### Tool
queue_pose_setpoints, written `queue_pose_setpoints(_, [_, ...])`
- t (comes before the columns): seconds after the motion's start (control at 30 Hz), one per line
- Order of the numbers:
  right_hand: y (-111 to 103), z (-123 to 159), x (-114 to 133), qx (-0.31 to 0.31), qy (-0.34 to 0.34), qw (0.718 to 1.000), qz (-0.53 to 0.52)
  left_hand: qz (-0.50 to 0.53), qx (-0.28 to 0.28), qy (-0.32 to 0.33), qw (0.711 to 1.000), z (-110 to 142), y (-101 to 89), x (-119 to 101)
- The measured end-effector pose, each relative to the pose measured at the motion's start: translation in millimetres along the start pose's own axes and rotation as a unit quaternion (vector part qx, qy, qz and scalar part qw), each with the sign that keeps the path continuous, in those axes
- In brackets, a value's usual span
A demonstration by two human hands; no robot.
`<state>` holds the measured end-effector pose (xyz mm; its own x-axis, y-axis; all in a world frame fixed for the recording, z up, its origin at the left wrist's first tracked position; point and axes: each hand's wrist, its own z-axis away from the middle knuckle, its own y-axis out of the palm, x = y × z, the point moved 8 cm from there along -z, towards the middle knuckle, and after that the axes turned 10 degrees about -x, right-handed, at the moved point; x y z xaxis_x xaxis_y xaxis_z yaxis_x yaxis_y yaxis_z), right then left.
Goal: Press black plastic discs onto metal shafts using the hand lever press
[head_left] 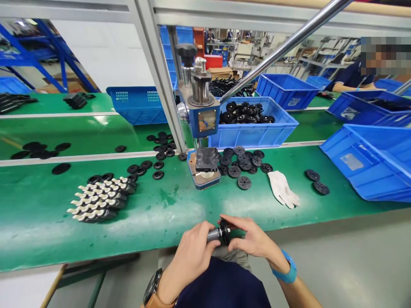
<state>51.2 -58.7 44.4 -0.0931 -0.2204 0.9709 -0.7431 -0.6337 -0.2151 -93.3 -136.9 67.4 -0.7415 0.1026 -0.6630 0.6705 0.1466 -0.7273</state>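
Close to the bench's front edge, my left hand [194,248] is wrapped round a grey cylindrical shaft [212,235]. A black disc [224,232] sits on the shaft's right end, with a small pale tip sticking out past it. The thumb and fingers of my right hand [252,239] close on the disc's rim from the right. Beyond both hands stands a blue hand press [204,122] with a black block [206,159] above its base. Loose black slotted discs [244,183] lie to the right of the press, and smaller black rings [158,174] to its left.
Rows of black parts with cream tops [99,199] stand at the left. A white glove [282,188] lies right of the discs. Blue bins [253,134] line the back, one large bin [369,162] at right. A metal frame post [157,72] rises beside the press. Another person sits far right.
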Motion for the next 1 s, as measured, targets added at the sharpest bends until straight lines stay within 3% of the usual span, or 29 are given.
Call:
queue_pose_setpoints(0.13, [2.0, 1.2, 20.0, 0.002, -0.094, 0.994, 0.050, -0.005, -0.041, 0.061, 0.997, 1.8, -5.5, -10.9])
queue_pose_setpoints(0.23, [5.4, 1.3, 30.3, 0.018, -0.137, 0.985, 0.101, 0.002, -0.049, 0.070, 0.996, 0.6, -8.0, -14.4])
queue_pose_setpoints(0.5, [11.5, -2.5, 38.8, 0.056, -0.205, 0.958, 0.192, 0.059, -0.002, -0.023, 0.998, -3.9, -3.3, 4.1])
queue_pose_setpoints(0.63, [19.0, -6.8, 44.9, 0.097, -0.232, 0.934, 0.253, 0.048, 0.029, -0.034, 0.998, -2.4, -1.8, 17.7])
queue_pose_setpoints(0.73, [29.9, -11.6, 44.1, 0.119, -0.230, 0.928, 0.267, 0.008, 0.024, -0.026, 0.999, 2.2, -3.8, 28.1])
queue_pose_setpoints(0.83, [40.5, -22.0, 38.6, 0.102, -0.191, 0.945, 0.246, 0.015, -0.008, -0.031, 0.999, 10.7, -8.8, 39.2])
queue_pose_setpoints(0.93, [52.7, -44.5, 33.3, 0.071, -0.127, 0.966, 0.213, 0.068, -0.072, -0.056, 0.993, 20.9, -15.7, 57.7])
queue_pose_setpoints(1.0, [64.8, -70.7, 32.6, 0.052, -0.095, 0.973, 0.203, 0.114, -0.148, -0.094, 0.978, 28.3, -21.6, 78.8])
